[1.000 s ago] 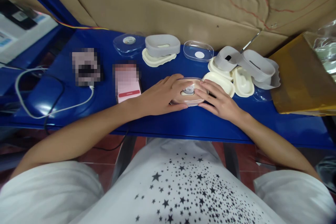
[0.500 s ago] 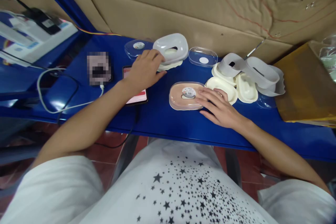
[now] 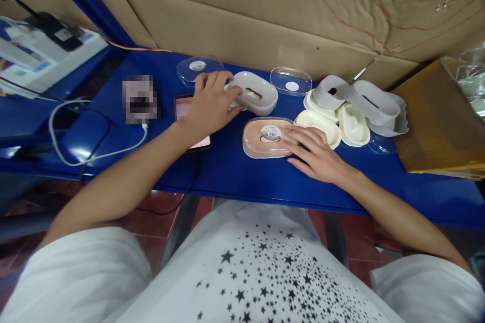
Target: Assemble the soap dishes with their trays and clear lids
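My left hand grips the left end of a grey oval tray with a slot in it, held tilted just above the blue table. A cream part shows under my fingers. My right hand lies flat with fingers spread, its tips touching the right edge of a closed pink oval box with a clear lid and a round sticker. That box sits on the table between my two hands.
Behind lie two clear oval lids. At the right is a pile of cream trays and grey trays, then a brown box. A phone, a blurred device and a white cable lie left.
My left hand left the pink box, reached to the back and took hold of the grey tray, drawing it nearer and tilting it. My right hand stayed at the pink box.
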Motion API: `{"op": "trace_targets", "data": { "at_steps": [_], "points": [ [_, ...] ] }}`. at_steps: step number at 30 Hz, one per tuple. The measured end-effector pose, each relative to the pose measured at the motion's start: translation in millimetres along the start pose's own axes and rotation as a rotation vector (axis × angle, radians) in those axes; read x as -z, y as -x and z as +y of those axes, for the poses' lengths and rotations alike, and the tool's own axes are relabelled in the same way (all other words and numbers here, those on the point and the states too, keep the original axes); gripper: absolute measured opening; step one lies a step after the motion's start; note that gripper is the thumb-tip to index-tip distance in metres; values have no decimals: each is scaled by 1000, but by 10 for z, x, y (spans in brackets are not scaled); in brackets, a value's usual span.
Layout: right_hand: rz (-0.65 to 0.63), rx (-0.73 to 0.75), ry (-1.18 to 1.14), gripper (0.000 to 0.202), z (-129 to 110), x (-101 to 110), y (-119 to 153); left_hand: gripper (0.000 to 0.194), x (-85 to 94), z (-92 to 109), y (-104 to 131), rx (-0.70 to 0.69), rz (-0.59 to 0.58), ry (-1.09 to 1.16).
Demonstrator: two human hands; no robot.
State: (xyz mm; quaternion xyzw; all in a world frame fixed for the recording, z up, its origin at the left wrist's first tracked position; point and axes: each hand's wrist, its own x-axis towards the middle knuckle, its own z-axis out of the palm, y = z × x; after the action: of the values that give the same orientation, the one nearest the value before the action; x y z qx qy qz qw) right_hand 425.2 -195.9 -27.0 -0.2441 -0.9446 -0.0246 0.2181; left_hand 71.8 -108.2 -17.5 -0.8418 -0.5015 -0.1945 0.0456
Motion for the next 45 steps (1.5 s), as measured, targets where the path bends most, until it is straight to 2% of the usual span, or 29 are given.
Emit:
{"op": "trace_targets", "data": {
  "at_steps": [4,6,8,11,13,16,22,26,30,33,38,40,43,45],
  "points": [
    [-70,-62,-21,83,26,28,-9,53,1,-69,-4,79,82,130],
    [-77,-141,-7,82,93,95,11,56,59,-15,13,45,102,185],
    [-64,-236,35,77,187,195,59,59,138,120,60,-115,54,256],
    [-80,-341,99,63,315,348,159,62,226,383,170,-452,-132,356],
    [-114,-370,123,53,354,410,207,57,240,502,229,-537,-185,335],
    [-154,-355,129,42,338,430,215,46,215,509,245,-505,-174,246],
    [-165,-276,65,35,260,389,175,45,153,314,156,-372,-119,194],
    [-157,-254,30,36,265,355,192,45,125,295,133,-251,-57,116],
    [-149,-200,-61,42,232,313,168,46,131,277,119,-197,-4,113],
    [-175,-195,-178,47,166,290,122,44,160,303,128,-249,-11,150],
    [-142,-172,-275,53,98,261,78,41,138,499,254,-551,-136,225],
    [-119,-178,-261,54,117,251,77,39,110,578,310,-621,-166,259],
    [-118,-220,-216,48,177,241,83,36,161,570,304,-604,-181,296],
    [-124,-241,-197,44,209,236,86,39,294,443,225,-449,-142,270]
  ]
}}
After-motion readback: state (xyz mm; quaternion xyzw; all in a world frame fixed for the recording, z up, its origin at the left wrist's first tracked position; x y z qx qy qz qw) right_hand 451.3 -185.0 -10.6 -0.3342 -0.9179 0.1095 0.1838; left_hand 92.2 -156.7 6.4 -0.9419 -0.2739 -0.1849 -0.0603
